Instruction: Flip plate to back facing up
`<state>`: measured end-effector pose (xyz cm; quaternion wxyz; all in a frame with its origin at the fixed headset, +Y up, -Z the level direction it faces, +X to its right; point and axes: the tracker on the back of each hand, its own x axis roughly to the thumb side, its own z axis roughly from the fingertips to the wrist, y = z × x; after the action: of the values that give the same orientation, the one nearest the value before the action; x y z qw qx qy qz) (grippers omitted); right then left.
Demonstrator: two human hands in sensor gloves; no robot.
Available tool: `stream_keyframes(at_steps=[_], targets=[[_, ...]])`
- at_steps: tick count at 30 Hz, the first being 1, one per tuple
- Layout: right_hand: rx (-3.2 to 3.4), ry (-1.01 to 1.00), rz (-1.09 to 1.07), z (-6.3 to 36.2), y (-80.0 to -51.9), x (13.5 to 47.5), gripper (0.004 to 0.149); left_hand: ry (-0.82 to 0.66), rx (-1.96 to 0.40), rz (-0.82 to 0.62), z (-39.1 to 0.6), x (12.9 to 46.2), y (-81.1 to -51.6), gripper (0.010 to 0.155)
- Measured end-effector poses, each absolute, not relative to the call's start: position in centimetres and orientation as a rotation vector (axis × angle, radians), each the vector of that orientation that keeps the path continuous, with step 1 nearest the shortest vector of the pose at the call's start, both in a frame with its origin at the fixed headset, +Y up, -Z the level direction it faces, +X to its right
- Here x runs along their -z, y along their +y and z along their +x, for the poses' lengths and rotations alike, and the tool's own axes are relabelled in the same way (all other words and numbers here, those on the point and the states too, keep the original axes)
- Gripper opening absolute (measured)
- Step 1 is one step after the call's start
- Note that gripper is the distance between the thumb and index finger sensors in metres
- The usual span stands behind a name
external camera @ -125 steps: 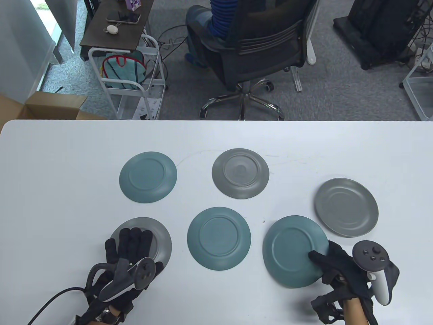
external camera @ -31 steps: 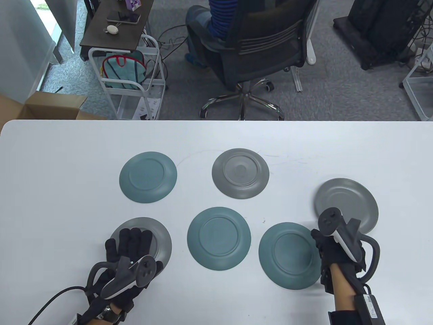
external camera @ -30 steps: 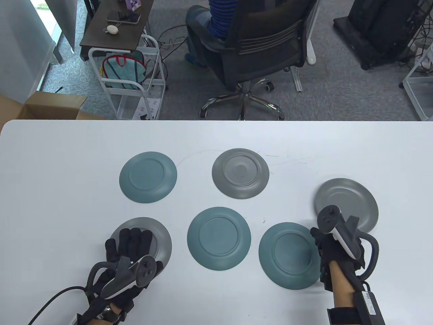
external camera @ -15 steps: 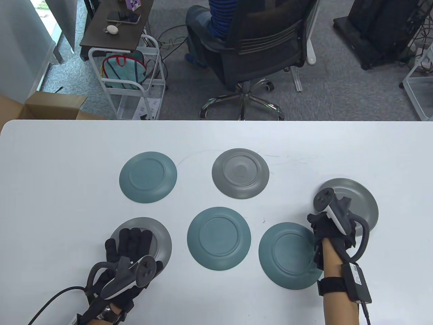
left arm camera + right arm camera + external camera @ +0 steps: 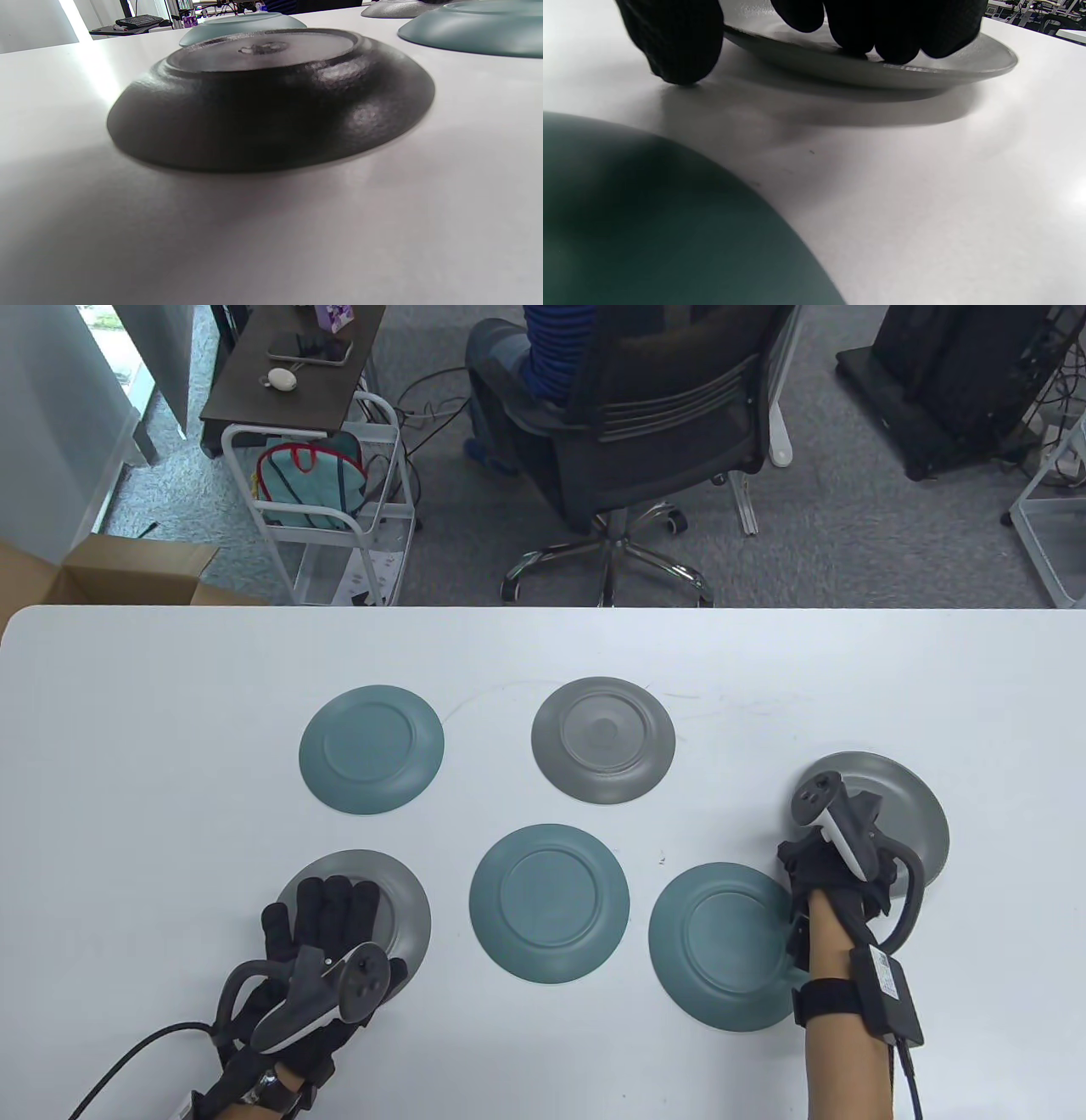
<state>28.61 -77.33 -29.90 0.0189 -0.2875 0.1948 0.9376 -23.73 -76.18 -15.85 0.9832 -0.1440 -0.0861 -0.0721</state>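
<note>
The right hand (image 5: 836, 865) was seen at the near rim of the face-up grey plate (image 5: 912, 806) at the table's right side — the one plate of six apparently not yet turned. In the right wrist view the fingertips (image 5: 857, 25) were laid on the upper face of the rim, while the thumb (image 5: 674, 38) was set down on the white table (image 5: 170, 712) just beside the plate's edge, not under it. The plate was therefore touched but not yet clasped, and it appeared to lie flat.

The risks were judged as follows. With the thumb outside the rim, downward pressure from the fingers could make the low, smooth plate skid away across the table rather than tip up. If it were levered up too fast, it could slip from the gloved fingers and drop — or swing down onto the teal plate (image 5: 721, 946) lying back-up just beside the wrist, where little room was left.

The left hand (image 5: 327, 933) was spread flat, fingers extended, on the dark grey plate (image 5: 271, 97) at the near left, which was shown back-up in the left wrist view; nothing was gripped by it.
</note>
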Motion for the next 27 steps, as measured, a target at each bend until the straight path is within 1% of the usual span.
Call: stream_keyframes(at_steps=[13, 20, 27], targets=[[-2.97, 0.627, -0.866, 27.8, -77.4, 30.5, 0.073, -0.171, 0.144, -0.291, -23.8, 15.9, -76.2, 0.089], [-3.023, 0.643, -0.842, 27.3, -77.4, 30.8, 0.07, -0.168, 0.147, -0.289, -23.8, 15.9, -76.2, 0.089], [-3.017, 0.593, -0.831, 27.2, -76.6, 31.0, 0.066, -0.168, 0.143, -0.287, -23.8, 16.0, -76.2, 0.089]])
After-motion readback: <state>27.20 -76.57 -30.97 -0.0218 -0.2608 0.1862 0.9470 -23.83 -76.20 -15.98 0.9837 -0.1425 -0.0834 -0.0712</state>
